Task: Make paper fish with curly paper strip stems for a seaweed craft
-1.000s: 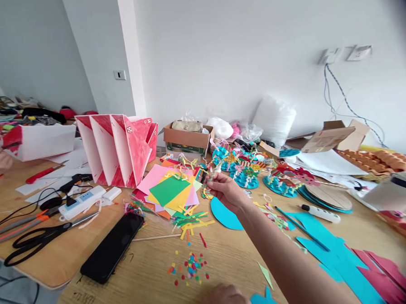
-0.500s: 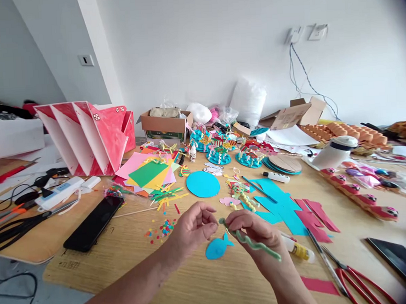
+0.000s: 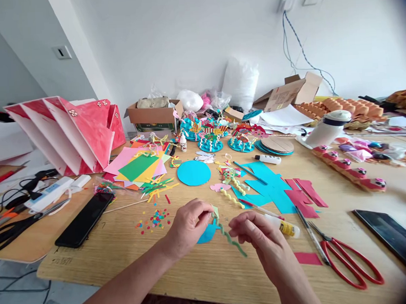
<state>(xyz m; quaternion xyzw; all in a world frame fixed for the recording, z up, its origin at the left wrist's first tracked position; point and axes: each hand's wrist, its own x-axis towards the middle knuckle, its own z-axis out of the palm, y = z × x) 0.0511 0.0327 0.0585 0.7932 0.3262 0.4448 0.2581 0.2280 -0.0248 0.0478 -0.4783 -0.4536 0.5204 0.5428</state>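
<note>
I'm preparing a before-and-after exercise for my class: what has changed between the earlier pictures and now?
The right hand, first stretched out across the table, came back toward the person and held a wavy green strip. Now the left hand pinches its upper end, and the right hand, close by, appears to have let go. The blue disc and black phone stayed where they lay.

One wide view, worn on the person's head, faces forward and down across the light-brown wooden table (image 3: 196, 279) from just above its near edge. The bare left forearm (image 3: 138, 275) and right forearm (image 3: 293, 283) enter close up from below. The wavy green fuzzy strip (image 3: 232, 241) falls below centre; the plain white wall (image 3: 170, 45) fills the top.
</note>
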